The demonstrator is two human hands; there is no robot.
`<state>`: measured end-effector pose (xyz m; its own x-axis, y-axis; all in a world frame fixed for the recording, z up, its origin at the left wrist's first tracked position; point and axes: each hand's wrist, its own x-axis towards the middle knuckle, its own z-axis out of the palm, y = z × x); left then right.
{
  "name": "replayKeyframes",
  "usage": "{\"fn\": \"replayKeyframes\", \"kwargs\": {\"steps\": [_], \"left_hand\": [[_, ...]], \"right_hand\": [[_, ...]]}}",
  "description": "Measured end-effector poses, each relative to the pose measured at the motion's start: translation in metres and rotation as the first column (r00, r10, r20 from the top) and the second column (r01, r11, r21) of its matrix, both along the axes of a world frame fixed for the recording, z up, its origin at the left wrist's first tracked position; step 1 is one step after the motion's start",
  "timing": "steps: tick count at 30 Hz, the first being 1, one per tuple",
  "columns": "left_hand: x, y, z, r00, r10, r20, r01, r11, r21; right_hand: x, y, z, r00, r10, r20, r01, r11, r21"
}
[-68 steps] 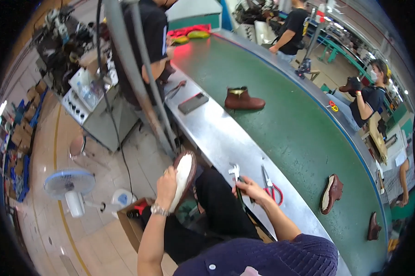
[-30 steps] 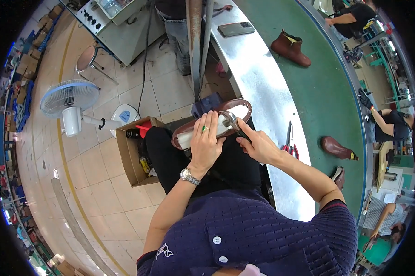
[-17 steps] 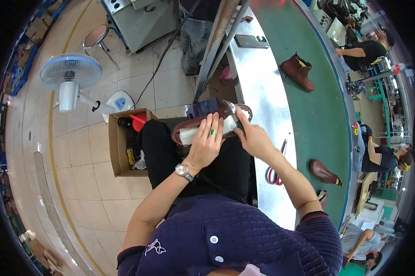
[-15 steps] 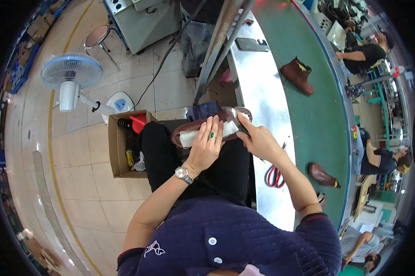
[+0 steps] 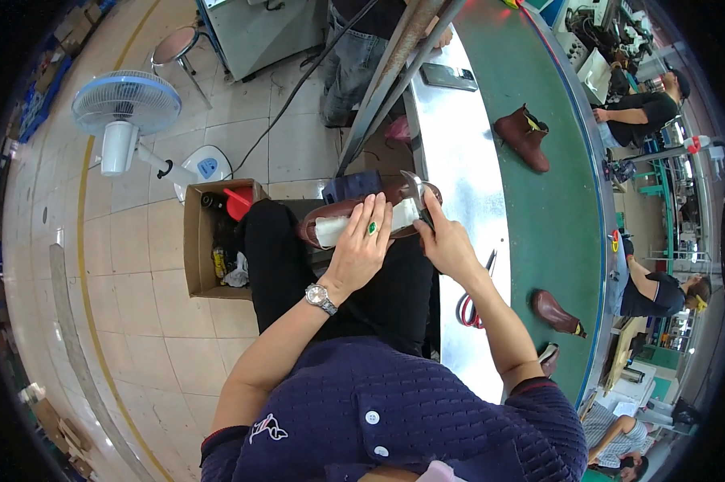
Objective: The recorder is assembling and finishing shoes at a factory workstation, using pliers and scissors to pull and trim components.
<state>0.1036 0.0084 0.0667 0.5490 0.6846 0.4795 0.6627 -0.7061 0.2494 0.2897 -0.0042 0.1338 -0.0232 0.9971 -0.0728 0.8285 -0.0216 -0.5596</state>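
A brown shoe or boot (image 5: 308, 230) lies across my lap, with a long white piece (image 5: 329, 231) set along its upturned face. My left hand (image 5: 361, 251) rests flat on the white piece, fingers stretched out and close together. It wears a green-stoned ring, and a watch circles the wrist. In my right hand (image 5: 449, 241) is a hammer (image 5: 413, 184), its metal head over the right end of the shoe. The fingers wrap round the dark handle, which is partly hidden. Whether the hammer head touches the shoe I cannot tell.
On the metal bench at right lie red-handled scissors (image 5: 468, 312) and a phone (image 5: 448, 76). Brown boots (image 5: 524, 138) stand on the green conveyor belt (image 5: 531, 233). A cardboard box (image 5: 198, 265) and a fan (image 5: 125, 104) are at left. Metal posts (image 5: 386, 80) rise ahead; other people work nearby.
The hammer has turned, and its head now shows clearly above the shoe. My left hand stays on the white piece. The view has shifted slightly.
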Motion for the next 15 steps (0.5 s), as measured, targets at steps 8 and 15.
{"fn": "replayKeyframes", "kwargs": {"steps": [8, 15], "left_hand": [[0.0, -0.001, 0.0, 0.999, 0.001, -0.043, 0.001, 0.999, 0.046], [-0.006, 0.002, -0.007, 0.996, 0.005, -0.086, 0.01, 0.984, 0.175]], "right_hand": [[-0.01, -0.011, -0.01, 0.981, 0.075, 0.178, -0.072, 0.997, -0.025], [-0.029, -0.01, 0.009, 0.988, 0.069, 0.141, -0.087, 0.989, 0.122]]}}
